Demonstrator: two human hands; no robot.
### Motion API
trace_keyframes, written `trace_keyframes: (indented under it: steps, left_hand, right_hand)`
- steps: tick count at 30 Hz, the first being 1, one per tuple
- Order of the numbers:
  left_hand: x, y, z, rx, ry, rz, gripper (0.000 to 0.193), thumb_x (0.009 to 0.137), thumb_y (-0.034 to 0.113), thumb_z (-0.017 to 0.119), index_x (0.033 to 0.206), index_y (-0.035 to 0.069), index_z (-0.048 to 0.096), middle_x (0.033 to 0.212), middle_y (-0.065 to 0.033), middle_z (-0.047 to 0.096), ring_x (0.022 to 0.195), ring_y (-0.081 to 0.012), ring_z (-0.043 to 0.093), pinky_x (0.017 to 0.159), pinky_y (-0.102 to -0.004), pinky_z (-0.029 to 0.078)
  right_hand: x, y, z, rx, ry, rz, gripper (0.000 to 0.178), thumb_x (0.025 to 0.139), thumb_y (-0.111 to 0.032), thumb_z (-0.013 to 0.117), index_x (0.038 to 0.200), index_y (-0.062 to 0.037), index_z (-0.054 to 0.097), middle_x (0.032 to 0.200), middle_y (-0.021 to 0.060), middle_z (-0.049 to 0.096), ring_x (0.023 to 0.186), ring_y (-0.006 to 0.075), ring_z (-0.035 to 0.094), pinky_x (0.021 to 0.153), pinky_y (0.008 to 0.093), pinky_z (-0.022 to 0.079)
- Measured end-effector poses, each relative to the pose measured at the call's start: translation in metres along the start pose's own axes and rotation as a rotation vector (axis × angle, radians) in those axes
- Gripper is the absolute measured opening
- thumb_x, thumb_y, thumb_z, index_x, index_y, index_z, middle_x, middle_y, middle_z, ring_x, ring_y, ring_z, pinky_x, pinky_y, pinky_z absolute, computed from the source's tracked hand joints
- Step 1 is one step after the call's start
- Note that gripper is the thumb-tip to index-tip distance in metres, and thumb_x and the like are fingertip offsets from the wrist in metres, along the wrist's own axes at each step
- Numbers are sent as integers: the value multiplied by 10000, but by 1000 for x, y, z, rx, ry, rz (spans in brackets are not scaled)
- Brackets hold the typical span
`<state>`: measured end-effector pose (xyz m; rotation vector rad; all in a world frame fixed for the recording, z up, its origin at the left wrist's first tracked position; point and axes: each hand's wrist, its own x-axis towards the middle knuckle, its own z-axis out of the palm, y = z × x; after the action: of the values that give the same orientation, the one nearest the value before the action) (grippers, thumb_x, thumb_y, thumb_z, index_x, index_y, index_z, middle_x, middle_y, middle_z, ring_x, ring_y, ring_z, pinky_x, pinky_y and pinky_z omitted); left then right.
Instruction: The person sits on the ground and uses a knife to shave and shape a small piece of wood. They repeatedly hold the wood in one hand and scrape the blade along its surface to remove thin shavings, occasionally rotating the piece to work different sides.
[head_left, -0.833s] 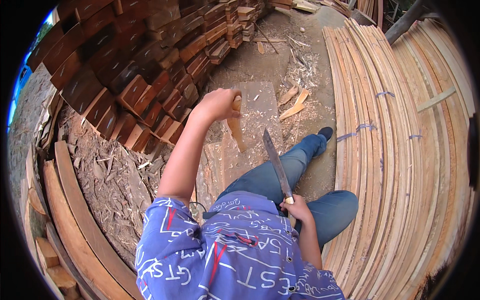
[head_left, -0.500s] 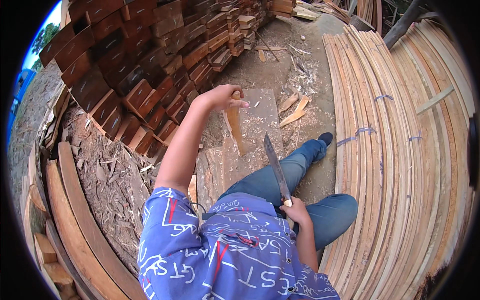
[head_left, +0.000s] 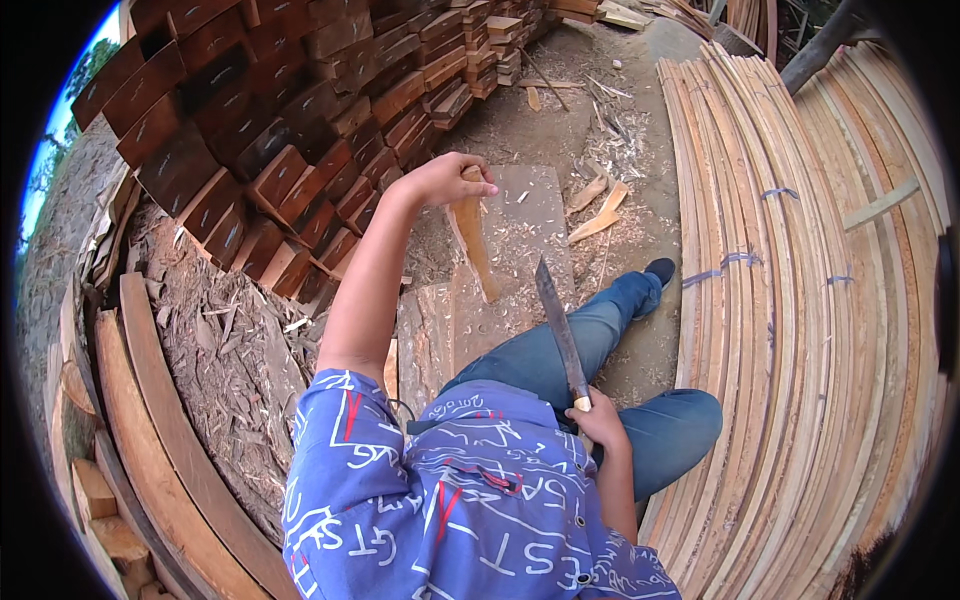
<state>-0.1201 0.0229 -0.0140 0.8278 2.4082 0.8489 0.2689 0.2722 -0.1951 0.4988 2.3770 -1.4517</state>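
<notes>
With its fingers closed round the top end, my left hand (head_left: 450,181) grips a flat, tapering piece of wood (head_left: 470,238). The piece stands tilted, and its narrower lower end comes down at a wooden board covered in shavings. My right hand (head_left: 603,420) is wrapped round the pale handle of a machete (head_left: 562,325) near my right thigh. The dark blade points up and away, apart from the wood piece. A wide board (head_left: 535,200) with shavings on it lies under and beyond the wood piece.
A tall stack of reddish-brown planks (head_left: 270,150) stands at the far left. Bundled pale strips (head_left: 750,330) lie along the right. Two shaped wood pieces (head_left: 600,215) lie on the ground beyond the board. Long curved planks (head_left: 170,440) are at the near left.
The view has shifted slightly. Both hands keep their holds on the wood piece and the machete, with hardly any movement.
</notes>
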Motion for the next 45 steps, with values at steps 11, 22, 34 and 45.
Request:
trace_keyframes:
  steps: [11, 22, 34, 45]
  left_hand:
    - [10, -37, 6, -501, 108, 103, 85, 971, 131, 528, 981, 64, 578, 997, -70, 709, 1048, -160, 651, 960, -324, 464]
    - [-14, 22, 0, 558, 140, -129, 658, 776, 573, 746, 1074, 9, 587, 990, -213, 696, 974, -412, 660, 831, -482, 523]
    - [-37, 21, -20, 557, -111, -134, 389, 743, 276, 829, 1082, 122, 717, 965, -132, 709, 957, -334, 663, 856, -434, 514]
    - [-49, 5, -5, 809, 17, 219, 303, 666, 74, 784, 947, 188, 780, 1172, -47, 644, 1319, -295, 460, 1124, -490, 341]
  right_hand:
    - [-1, -17, -5, 17, -47, 77, 342, 724, -127, 708, 1026, 23, 649, 827, 182, 693, 774, 289, 681, 735, 407, 515]
    - [-1, -10, -7, -10, -55, 118, 291, 729, -153, 695, 970, -1, 640, 837, 202, 679, 811, 344, 671, 753, 440, 505]
    - [2, 8, 1, 24, -16, 72, 278, 737, -107, 697, 964, 39, 628, 794, 158, 681, 731, 252, 669, 701, 391, 518]
    - [0, -4, -4, 45, -22, 107, 276, 734, -157, 684, 955, 1, 632, 821, 203, 667, 799, 361, 664, 733, 440, 501]
